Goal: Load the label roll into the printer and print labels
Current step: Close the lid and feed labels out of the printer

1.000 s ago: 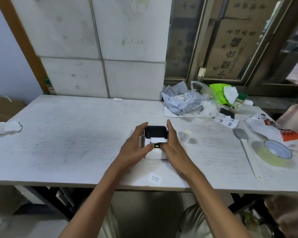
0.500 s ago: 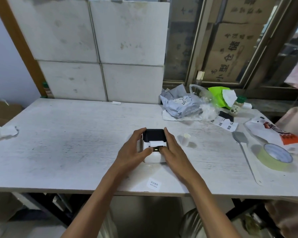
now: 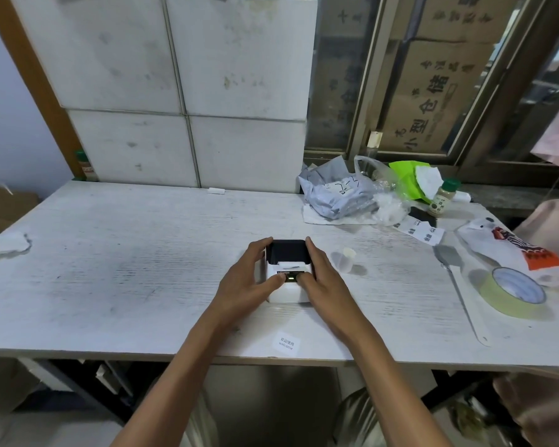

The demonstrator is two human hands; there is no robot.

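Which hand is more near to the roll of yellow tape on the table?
Right. The right hand grips the printer on the side facing the tape roll, still well apart from it. The left hand grips the printer's far side.

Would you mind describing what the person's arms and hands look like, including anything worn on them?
Both forearms are bare right up to where they leave the picture: no sleeves show. The left hand and the right hand wear no gloves, and no ring, watch or bracelet can be seen on either wrist or on the fingers. No markings or bandages are visible.
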